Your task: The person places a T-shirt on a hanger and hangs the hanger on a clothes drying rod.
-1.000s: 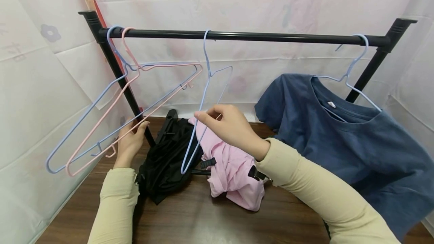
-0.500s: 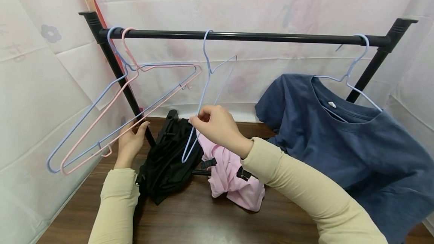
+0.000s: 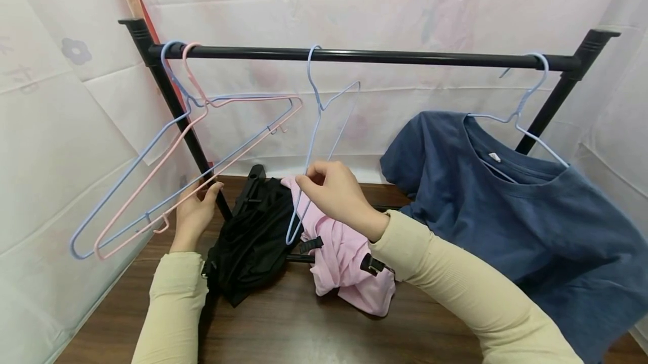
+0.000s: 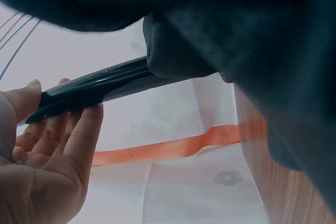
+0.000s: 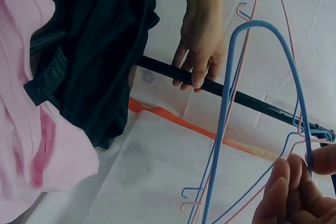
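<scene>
My right hand [image 3: 307, 175] pinches the lower wire of a light-blue wire hanger [image 3: 316, 122], whose hook sits on the black rail [image 3: 405, 58]. The right wrist view shows the same hanger [image 5: 231, 108] beside my right hand's fingertips [image 5: 291, 182]. My left hand [image 3: 199, 206] holds the rack's slanted left post [image 3: 177, 111]. Its fingers [image 5: 199, 69] lie over the post and the thumb [image 4: 23, 95] is on the other side. A black garment [image 3: 253, 240] and a pink garment [image 3: 344, 257] lie crumpled on the table below my hands.
A blue and a pink empty hanger [image 3: 202, 144] hang tilted at the rail's left end. At the right a navy T-shirt [image 3: 531, 212] hangs on another blue hanger [image 3: 531, 94]. White sheeting surrounds the brown wooden table [image 3: 304, 330].
My right hand shifted left and then back right on the hanger. The hanger tilted, its far shoulder rising and its lower end lifting a little. The left hand stayed on the post.
</scene>
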`<state>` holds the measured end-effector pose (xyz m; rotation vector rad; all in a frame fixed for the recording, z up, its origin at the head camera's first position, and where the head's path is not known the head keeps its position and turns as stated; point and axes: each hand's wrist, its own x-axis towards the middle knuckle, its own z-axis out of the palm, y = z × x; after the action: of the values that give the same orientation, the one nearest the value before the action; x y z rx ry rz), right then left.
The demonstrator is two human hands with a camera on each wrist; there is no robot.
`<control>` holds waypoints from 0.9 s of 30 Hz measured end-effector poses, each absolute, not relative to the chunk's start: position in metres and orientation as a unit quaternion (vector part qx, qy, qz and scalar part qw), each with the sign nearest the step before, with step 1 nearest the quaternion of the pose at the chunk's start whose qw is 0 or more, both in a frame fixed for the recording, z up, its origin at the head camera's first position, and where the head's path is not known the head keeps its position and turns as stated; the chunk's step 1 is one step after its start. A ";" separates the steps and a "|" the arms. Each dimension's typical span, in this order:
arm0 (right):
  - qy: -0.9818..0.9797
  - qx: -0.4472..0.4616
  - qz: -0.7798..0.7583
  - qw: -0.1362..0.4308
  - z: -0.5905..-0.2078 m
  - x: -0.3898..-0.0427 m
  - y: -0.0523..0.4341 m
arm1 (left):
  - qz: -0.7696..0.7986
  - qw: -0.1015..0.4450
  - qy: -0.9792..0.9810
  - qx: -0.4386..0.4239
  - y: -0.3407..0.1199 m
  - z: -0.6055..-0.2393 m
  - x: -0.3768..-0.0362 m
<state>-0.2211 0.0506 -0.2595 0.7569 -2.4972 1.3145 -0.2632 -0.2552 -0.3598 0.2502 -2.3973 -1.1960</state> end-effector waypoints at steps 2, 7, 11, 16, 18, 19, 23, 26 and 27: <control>-0.848 0.258 0.449 0.107 -0.260 -0.221 0.053 | -0.442 0.214 -0.866 0.092 -0.255 -0.360 -0.263; -0.843 0.263 0.456 0.109 -0.258 -0.218 0.058 | -0.440 0.208 -0.869 0.091 -0.255 -0.360 -0.264; -0.837 0.269 0.465 0.107 -0.256 -0.216 0.064 | -0.428 0.222 -0.871 0.091 -0.256 -0.360 -0.264; -0.838 0.265 0.465 0.109 -0.255 -0.214 0.071 | -0.411 0.245 -0.874 0.088 -0.255 -0.360 -0.262; -0.838 0.262 0.464 0.113 -0.255 -0.214 0.074 | -0.409 0.246 -0.874 0.088 -0.255 -0.360 -0.263; -0.838 0.260 0.465 0.114 -0.255 -0.213 0.076 | -0.410 0.243 -0.875 0.088 -0.255 -0.360 -0.263; -0.835 0.258 0.473 0.114 -0.255 -0.214 0.081 | -0.421 0.225 -0.874 0.092 -0.256 -0.360 -0.263; -0.832 0.258 0.478 0.114 -0.254 -0.213 0.085 | -0.435 0.213 -0.870 0.095 -0.257 -0.360 -0.263; -0.831 0.260 0.479 0.114 -0.253 -0.213 0.086 | -0.438 0.210 -0.869 0.096 -0.256 -0.360 -0.263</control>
<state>-0.2133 0.0861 -0.2533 0.7619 -2.4360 1.4033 -0.2633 -0.2564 -0.3596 0.2662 -2.4146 -1.2181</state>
